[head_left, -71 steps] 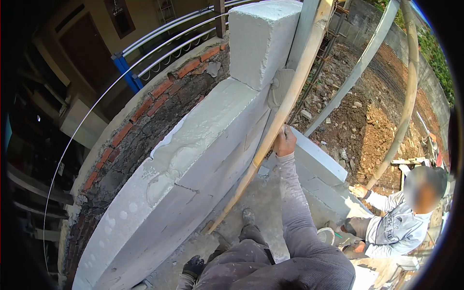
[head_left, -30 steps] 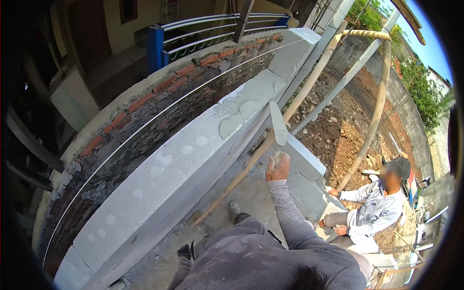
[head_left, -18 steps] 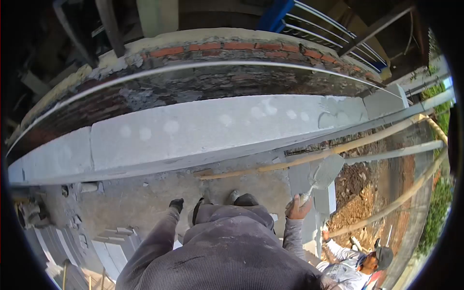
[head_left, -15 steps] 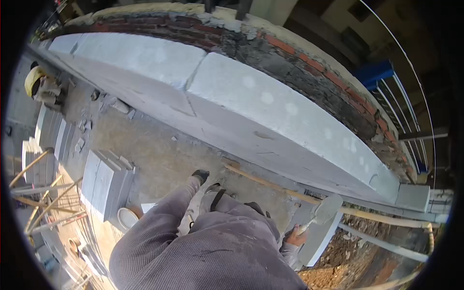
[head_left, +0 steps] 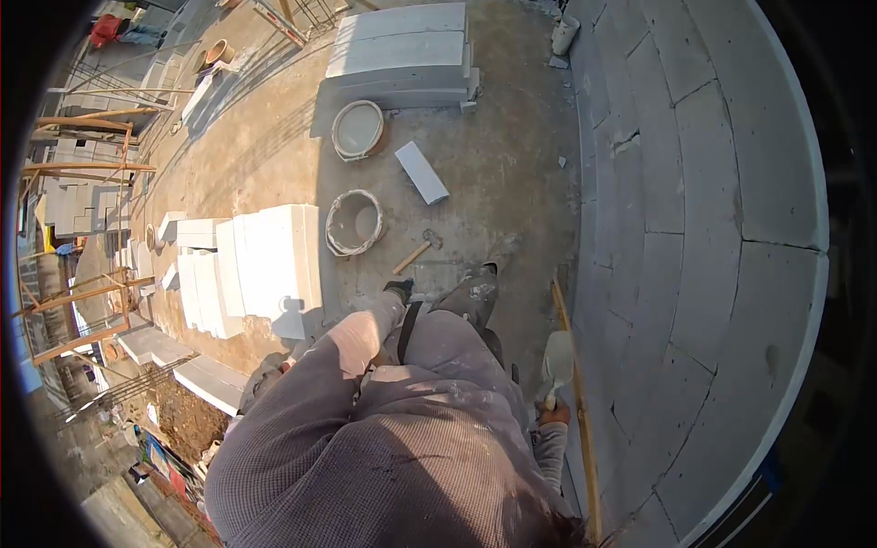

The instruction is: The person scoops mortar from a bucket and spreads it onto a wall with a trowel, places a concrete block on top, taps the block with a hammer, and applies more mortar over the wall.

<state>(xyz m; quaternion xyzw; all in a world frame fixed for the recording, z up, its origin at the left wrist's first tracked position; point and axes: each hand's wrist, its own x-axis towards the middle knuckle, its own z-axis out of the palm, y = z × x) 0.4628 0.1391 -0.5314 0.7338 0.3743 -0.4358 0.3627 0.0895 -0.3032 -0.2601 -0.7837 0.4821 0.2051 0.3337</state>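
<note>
My right hand (head_left: 554,414) is closed on the handle of a trowel (head_left: 558,359), whose pale, mortar-coated blade points away from me beside a bamboo pole (head_left: 577,402). In a dark glove, my left hand (head_left: 399,289) hangs near my thigh; its fingers are too dark to make out. Just beyond it a hammer (head_left: 417,255) lies on the floor. Two round buckets (head_left: 357,130) (head_left: 354,222) and a loose white block (head_left: 421,173) stand or lie farther out.
A tall light block wall (head_left: 685,201) runs along the right. Stacked blocks (head_left: 397,55) are at the top and more (head_left: 265,265) at the left. Wooden frames (head_left: 82,301) stand far left. A person in red (head_left: 110,30) is at the upper left, far off.
The view has swung from the wall top and brick wall to the floor with buckets, hammer and block stacks. The trowel has stayed in my right hand, now low beside the wall.
</note>
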